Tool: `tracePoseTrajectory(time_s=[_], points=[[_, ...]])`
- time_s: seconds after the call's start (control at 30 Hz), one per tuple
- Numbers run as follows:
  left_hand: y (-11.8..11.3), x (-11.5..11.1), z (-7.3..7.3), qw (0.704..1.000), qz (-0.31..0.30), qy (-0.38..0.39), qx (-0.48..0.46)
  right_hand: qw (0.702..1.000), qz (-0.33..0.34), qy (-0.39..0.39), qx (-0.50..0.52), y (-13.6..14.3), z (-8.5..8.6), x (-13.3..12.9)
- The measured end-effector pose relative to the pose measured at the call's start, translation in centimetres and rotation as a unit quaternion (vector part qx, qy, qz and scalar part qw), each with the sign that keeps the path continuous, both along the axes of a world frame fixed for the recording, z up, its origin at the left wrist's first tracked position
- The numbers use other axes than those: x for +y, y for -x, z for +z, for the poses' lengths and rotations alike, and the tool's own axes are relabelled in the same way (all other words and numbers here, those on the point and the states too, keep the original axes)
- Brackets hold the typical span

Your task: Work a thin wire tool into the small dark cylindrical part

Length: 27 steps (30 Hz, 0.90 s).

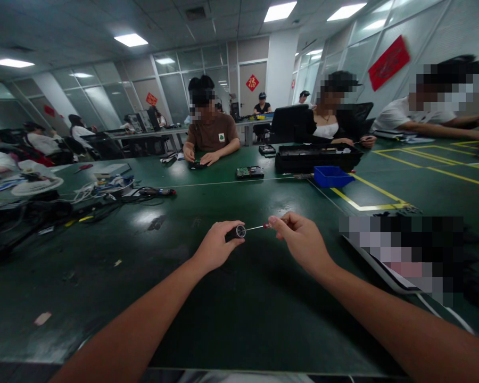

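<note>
My left hand [217,246] is closed around a small black cylinder [235,233] whose round, silver-rimmed end faces right. In my right hand [301,239] is a thin screwdriver [265,226] with a red handle, pinched between thumb and fingers. Its metal shaft points left, and the tip meets the round end of the cylinder; whether it sits inside cannot be made out. Both hands are held above the green table [239,303], near its front edge.
A blue bin [333,176] stands by a long black case [319,159]. A circuit-board device [249,172] lies ahead. Tangled cables [115,194] spread at left, a blurred-out flat device [379,266] at right. A person in a brown shirt [212,133] works opposite.
</note>
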<state>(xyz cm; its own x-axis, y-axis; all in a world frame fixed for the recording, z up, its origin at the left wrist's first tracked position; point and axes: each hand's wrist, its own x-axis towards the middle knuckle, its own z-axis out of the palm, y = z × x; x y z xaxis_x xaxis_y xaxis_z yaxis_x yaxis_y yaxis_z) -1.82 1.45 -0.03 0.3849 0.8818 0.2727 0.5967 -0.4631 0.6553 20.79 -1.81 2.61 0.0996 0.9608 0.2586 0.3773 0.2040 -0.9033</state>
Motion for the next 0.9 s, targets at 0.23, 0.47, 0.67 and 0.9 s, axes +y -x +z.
tracePoseTrajectory(time_s=[0.23, 0.47, 0.67, 0.9], points=[[0.2, 0.0, 0.1, 0.999, -0.003, -0.012, 0.03, 0.997, 0.072, -0.02, 0.005, -0.1, -0.7, 0.2], [0.3, 0.3, 0.0, 0.999, 0.003, -0.015, 0.044, 0.992, 0.129, 0.01, 0.008, 0.2, -0.6, -0.1], [0.1, 0.1, 0.2, 0.998, -0.001, -0.012, 0.056, 0.995, 0.09, 0.016, -0.033, 0.2, -1.0, 0.1], [0.2, 0.1, 0.1, 0.998, -0.011, -0.014, 0.055, 0.993, 0.118, 0.016, -0.028, 0.0, -1.4, 0.1]])
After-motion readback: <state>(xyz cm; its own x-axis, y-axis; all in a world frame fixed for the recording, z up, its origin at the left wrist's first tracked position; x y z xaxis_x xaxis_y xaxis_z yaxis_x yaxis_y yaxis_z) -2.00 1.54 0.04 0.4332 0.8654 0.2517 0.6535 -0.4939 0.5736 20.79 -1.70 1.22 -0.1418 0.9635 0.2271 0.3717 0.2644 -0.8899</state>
